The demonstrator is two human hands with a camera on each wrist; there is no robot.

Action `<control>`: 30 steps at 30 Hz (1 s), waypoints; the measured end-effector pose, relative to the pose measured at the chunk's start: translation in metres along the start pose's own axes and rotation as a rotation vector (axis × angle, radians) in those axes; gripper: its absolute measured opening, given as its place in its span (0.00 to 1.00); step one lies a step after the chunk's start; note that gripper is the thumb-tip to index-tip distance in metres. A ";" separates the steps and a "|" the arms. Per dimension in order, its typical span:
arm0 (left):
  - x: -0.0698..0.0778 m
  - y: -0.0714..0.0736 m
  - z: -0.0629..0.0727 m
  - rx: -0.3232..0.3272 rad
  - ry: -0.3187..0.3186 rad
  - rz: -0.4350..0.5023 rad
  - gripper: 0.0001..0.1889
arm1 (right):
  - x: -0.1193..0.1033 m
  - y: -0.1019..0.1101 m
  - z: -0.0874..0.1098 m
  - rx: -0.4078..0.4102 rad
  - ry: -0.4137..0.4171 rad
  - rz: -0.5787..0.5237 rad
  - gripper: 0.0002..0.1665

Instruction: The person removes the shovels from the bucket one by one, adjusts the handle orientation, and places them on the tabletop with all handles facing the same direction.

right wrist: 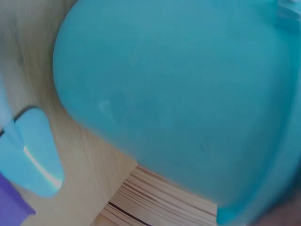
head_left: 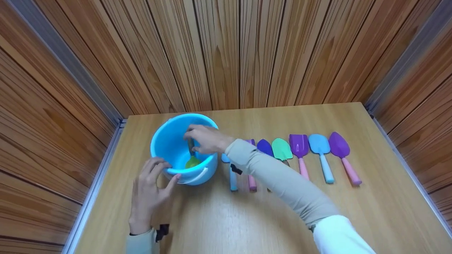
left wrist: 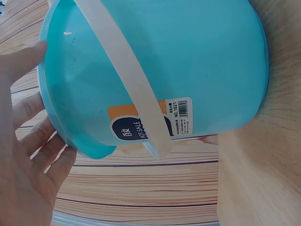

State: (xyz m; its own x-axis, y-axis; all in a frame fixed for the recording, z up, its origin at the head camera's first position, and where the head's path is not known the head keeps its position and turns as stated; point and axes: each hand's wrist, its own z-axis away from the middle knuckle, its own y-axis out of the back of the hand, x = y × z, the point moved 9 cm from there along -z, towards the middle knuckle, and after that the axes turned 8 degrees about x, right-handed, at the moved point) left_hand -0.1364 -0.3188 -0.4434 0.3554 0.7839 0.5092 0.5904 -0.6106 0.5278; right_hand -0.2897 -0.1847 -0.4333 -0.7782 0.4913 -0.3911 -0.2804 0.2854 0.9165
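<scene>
A light blue bucket (head_left: 183,141) stands at the left of the table with its white handle (left wrist: 127,66) hanging down its side. My left hand (head_left: 150,192) holds the near left rim, thumb and fingers spread along it. Inside the bucket, my right hand (head_left: 204,137) grips the dark handle of a small toy shovel with a green blade (head_left: 192,162), blade downward near the bottom. From the right wrist, only the bucket's outer wall (right wrist: 174,94) shows, with that hand almost wholly hidden.
To the right lies a row of toy shovels: a green one (head_left: 281,149), a dark blue one (head_left: 265,146), a square purple one (head_left: 299,144), a light blue one (head_left: 319,144) and a pointed purple one (head_left: 339,145). My right sleeve (head_left: 275,176) crosses over some. Wooden panels enclose the table.
</scene>
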 end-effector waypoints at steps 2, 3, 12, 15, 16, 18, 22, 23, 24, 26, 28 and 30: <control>0.000 0.000 -0.001 0.006 -0.011 0.000 0.18 | -0.004 -0.006 -0.006 0.005 0.025 0.053 0.32; 0.000 0.000 -0.001 0.007 -0.016 0.001 0.18 | -0.006 -0.008 -0.009 0.003 0.038 0.083 0.33; 0.000 0.002 -0.003 0.018 -0.028 0.011 0.18 | -0.015 -0.031 -0.025 -0.119 0.138 0.367 0.31; 0.000 0.000 -0.002 0.004 -0.019 0.013 0.18 | -0.013 -0.040 -0.025 -0.168 0.143 0.444 0.29; 0.000 -0.001 -0.002 0.000 -0.016 0.013 0.18 | -0.012 -0.042 -0.025 -0.179 0.144 0.474 0.28; -0.001 -0.001 -0.001 -0.003 -0.006 0.012 0.18 | -0.011 -0.044 -0.025 -0.197 0.141 0.538 0.27; -0.001 -0.001 -0.001 -0.005 0.002 0.015 0.18 | -0.007 -0.046 -0.026 -0.221 0.118 0.689 0.25; -0.001 -0.001 -0.001 -0.005 0.001 0.016 0.18 | -0.007 -0.047 -0.026 -0.228 0.111 0.723 0.25; -0.001 -0.001 -0.001 -0.005 0.001 0.016 0.18 | -0.006 -0.047 -0.026 -0.235 0.103 0.753 0.25; -0.001 -0.001 -0.001 0.002 -0.004 0.019 0.18 | -0.004 -0.049 -0.026 -0.255 0.088 0.797 0.25; -0.001 -0.001 -0.001 0.010 -0.007 0.020 0.18 | -0.003 -0.051 -0.026 -0.279 0.077 0.830 0.25; -0.001 0.000 0.000 0.016 -0.009 0.022 0.18 | -0.001 -0.053 -0.025 -0.308 0.066 0.857 0.25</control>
State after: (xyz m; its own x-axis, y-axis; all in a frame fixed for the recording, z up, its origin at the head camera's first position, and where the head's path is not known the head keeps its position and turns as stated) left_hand -0.1371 -0.3191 -0.4435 0.3745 0.7715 0.5143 0.5943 -0.6255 0.5055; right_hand -0.2882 -0.2214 -0.4797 -0.8169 0.3831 0.4312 0.2784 -0.3929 0.8764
